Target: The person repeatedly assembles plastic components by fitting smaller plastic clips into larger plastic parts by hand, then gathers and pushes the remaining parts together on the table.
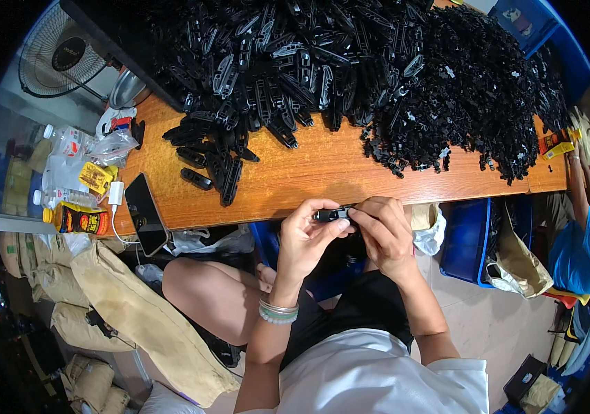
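Just off the table's front edge, I hold a small, elongated black plastic part (324, 215) between both hands. My left hand (303, 238) is closed round its left end, with the thumb along the near side. The fingers of my right hand (386, 233) are pinched together at the part's right end. Whether a smaller piece sits between those right fingertips is hidden. Beyond my hands, a big heap of long black plastic parts (260, 90) covers the back of the table, and a few lie apart near its front left.
A heap of smaller black pieces (460, 96) covers the wooden table (308, 183) at right. A phone (146, 214), bottles (70, 199) and a fan (67, 55) are at left. Blue bins (466, 241) stand below the edge. A person in blue (585, 255) sits at far right.
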A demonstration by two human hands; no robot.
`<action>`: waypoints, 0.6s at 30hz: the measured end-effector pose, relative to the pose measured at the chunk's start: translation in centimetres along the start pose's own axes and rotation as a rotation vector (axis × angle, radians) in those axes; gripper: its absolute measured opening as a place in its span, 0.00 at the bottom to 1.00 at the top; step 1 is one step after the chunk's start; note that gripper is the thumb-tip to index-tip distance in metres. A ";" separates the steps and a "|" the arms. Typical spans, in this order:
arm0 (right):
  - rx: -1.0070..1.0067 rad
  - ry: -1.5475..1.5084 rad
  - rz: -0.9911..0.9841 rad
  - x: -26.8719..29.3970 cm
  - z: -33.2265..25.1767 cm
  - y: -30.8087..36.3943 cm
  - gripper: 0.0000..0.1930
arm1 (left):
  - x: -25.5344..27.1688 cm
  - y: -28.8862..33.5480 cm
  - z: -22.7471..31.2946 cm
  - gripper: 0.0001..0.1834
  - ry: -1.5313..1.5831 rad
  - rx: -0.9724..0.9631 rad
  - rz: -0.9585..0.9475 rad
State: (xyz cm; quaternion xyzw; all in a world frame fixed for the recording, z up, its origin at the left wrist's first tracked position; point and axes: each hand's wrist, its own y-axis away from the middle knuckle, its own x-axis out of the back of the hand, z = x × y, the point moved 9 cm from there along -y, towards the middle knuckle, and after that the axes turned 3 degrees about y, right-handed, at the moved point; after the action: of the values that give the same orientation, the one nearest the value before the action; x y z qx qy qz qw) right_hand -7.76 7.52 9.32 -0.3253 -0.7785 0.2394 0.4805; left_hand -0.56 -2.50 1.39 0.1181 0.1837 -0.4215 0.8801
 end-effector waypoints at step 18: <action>-0.624 -0.555 -0.166 -2.7 4.9 2.9 0.11 | 0.0 0.6 2.1 0.08 -0.366 -0.066 0.010</action>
State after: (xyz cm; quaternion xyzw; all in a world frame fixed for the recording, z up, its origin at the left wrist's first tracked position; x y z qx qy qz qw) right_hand -10.51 7.19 3.66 -0.3146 -0.9370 0.0311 0.1487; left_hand 0.38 -2.94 3.31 0.0112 0.0336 -0.4255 0.9043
